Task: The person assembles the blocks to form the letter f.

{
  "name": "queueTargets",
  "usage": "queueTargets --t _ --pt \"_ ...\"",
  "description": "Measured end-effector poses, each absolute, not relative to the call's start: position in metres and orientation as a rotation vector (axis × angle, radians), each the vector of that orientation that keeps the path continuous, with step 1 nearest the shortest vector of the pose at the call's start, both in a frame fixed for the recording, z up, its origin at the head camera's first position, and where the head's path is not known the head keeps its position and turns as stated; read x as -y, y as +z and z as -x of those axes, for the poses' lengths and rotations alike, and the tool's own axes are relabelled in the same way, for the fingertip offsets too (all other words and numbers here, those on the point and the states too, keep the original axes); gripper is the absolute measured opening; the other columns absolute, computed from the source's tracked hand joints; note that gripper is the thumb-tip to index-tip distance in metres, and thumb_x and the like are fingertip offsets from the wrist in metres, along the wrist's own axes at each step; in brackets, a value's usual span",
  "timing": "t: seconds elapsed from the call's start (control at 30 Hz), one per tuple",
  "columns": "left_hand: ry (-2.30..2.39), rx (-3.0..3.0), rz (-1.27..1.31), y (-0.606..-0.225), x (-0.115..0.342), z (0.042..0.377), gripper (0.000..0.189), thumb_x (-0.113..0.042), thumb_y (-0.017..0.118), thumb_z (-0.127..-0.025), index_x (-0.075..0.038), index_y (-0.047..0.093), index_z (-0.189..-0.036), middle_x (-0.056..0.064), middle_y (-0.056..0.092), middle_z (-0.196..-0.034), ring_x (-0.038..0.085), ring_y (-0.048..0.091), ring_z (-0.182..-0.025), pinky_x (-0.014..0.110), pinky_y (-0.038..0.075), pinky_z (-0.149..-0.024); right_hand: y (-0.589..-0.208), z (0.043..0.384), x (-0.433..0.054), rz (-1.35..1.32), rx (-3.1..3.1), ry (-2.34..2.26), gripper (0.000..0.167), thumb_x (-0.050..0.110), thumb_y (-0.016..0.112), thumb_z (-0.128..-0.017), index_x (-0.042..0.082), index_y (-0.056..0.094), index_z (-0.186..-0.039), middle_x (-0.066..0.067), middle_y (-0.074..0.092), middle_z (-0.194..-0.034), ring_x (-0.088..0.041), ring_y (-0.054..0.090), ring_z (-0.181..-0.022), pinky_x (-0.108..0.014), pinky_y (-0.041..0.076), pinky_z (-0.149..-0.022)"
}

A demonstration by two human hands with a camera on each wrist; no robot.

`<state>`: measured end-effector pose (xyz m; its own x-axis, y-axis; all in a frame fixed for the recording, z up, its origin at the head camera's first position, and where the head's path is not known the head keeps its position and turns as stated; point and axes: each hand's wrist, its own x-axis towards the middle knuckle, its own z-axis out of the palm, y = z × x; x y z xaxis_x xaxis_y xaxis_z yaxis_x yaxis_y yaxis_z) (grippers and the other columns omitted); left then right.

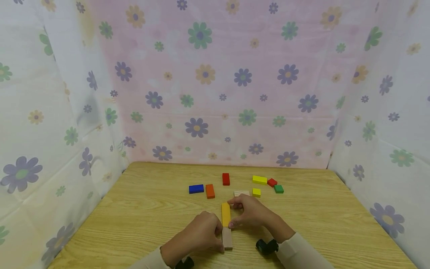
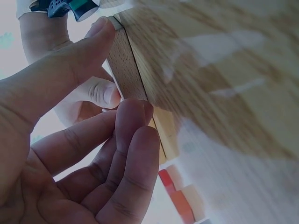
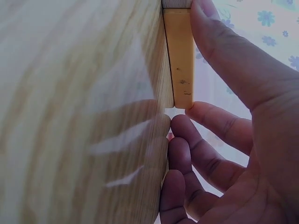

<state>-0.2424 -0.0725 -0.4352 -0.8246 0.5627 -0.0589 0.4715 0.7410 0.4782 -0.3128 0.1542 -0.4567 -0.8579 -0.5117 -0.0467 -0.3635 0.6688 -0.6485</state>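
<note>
A yellow-orange block [image 1: 226,215] and a plain wooden block [image 1: 227,241] lie end to end in a line on the wooden table [image 1: 141,201]. My left hand [image 1: 202,232] holds the plain block by its ends, thumb at the near end and forefinger by the joint, as the left wrist view shows. My right hand [image 1: 251,213] spans the yellow-orange block from the right. In the right wrist view its thumb [image 3: 229,51] lies by the joint and its forefinger [image 3: 222,123] touches the far end of that block.
Farther back lie a blue block [image 1: 196,189], an orange block [image 1: 210,191], a red block [image 1: 226,179] and a pale wood block [image 1: 241,193]. To the right are yellow [image 1: 259,180], small red [image 1: 272,182], green [image 1: 279,189] and small yellow [image 1: 256,192] blocks. Flowered cloth surrounds the table.
</note>
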Motion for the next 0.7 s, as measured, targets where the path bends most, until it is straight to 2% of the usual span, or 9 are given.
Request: queueTargets --t 0.33,0.7 --pt "0.673 -2.747 -0.828 -0.4338 0.0722 0.2414 0.048 -0.030 0.098 -0.068 -0.022 0.053 -0.053 -0.014 0.022 -0.050 0.004 0.026 -0.052 0.022 0.023 -0.049 -0.4556 0.3122 -0.1527 0.716 -2.659 -0.961 0.074 0.047 0.091 -0.075 0.015 0.067 -0.136 0.005 0.066 -0.112 -0.014 0.059 -0.105 -0.046 0.052 -0.099" --pt "0.663 -2.758 -0.826 -0.4332 0.0724 0.2402 0.049 -0.031 0.098 -0.068 -0.022 0.052 -0.053 -0.015 0.023 -0.049 0.004 0.027 -0.051 0.022 0.024 -0.049 -0.4580 0.3121 -0.1522 0.685 -2.673 -0.953 0.074 0.051 0.090 -0.074 0.019 0.067 -0.137 0.007 0.066 -0.113 -0.013 0.060 -0.107 -0.045 0.053 -0.100"
